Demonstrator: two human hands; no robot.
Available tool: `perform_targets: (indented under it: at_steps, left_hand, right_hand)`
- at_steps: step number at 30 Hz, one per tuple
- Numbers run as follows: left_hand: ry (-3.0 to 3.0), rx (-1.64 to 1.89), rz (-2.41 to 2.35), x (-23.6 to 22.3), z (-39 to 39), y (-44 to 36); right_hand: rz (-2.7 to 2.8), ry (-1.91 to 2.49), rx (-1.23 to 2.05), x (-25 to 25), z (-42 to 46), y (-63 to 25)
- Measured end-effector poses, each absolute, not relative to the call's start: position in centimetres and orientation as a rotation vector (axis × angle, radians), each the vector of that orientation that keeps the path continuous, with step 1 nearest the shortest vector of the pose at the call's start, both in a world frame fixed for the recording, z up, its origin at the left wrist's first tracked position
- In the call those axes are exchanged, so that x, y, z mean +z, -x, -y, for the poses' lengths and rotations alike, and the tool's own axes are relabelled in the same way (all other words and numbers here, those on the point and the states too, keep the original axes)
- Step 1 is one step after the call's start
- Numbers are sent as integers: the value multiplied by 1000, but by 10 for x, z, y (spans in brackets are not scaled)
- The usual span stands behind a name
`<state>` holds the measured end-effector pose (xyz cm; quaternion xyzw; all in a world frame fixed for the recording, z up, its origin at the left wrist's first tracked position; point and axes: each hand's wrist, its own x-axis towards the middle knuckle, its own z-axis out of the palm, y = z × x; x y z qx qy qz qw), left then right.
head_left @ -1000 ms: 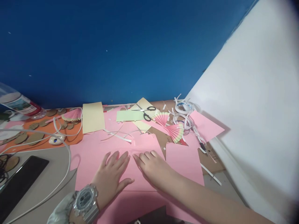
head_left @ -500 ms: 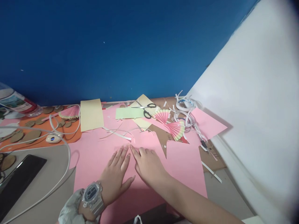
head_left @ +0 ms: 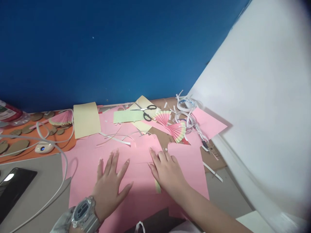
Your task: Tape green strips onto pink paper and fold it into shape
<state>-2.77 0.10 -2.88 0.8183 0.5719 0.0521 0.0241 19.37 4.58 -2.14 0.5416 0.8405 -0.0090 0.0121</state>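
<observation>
Pink paper sheets point(head_left: 136, 207) lie before me. My left hand point(head_left: 108, 183) rests palm down on them, fingers spread, a watch point(head_left: 84, 212) on its wrist. To its right, my right hand point(head_left: 167, 170) touches the pink paper with its index finger stretched out and thumb apart; the other fingers are curled, and no object shows in its grip. A straight edge or crease runs by its thumb. Beside this hand a small yellow-green paper edge point(head_left: 157, 187) shows, the rest of it hidden.
Scissors point(head_left: 145, 111) lie on a green paper strip point(head_left: 127, 116) behind my hands. Nearby are a pleated paper fan point(head_left: 176, 129), white paper strips point(head_left: 184, 115), a pen point(head_left: 203, 142) and yellow paper point(head_left: 86, 120). A white cable point(head_left: 63, 161) and black phone point(head_left: 18, 187) lie left.
My hands have moved apart, the left one to the left with its fingers spreading, the right one staying on the paper. The yellow-green edge now shows. The view has shifted slightly right.
</observation>
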Motion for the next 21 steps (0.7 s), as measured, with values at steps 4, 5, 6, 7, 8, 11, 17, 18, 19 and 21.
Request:
perform_targets:
  at_steps: [4,5,6,7,8,11,17,18,19,21]
  left_hand:
    - [-2499,153,-1771,-28,2,28]
    - [-2495,149,-1765,-28,3,28]
    - [-2494,149,-1756,-27,3,29]
    - [-2491,151,-1745,-25,3,31]
    - [-2482,157,-1738,-22,3,32]
    - [-2409,251,-1729,-10,-8,36]
    - [-2387,418,-1583,12,-56,17]
    - [-2399,424,-1551,13,-63,11]
    - [-2405,438,-1533,13,-69,3]
    - [-2408,479,-1518,11,-77,-11]
  right_hand:
    - [-2589,-1796,-54,-22,-43,-195]
    - [-2596,-1818,-89,-20,-44,-197]
    - [-2613,-1834,-141,-17,-45,-199]
    - [-2638,-1847,-211,-13,-47,-201]
    - [-2662,-1863,-289,-10,-50,-203]
    - [-2712,-1924,-457,-1,-63,-207]
    - [-2809,-1882,-606,1,-82,-200]
    - [-2826,-1872,-652,1,-82,-198]
    - [-2844,-1869,-702,2,-82,-198]
    - [-2887,-1876,-812,4,-82,-198]
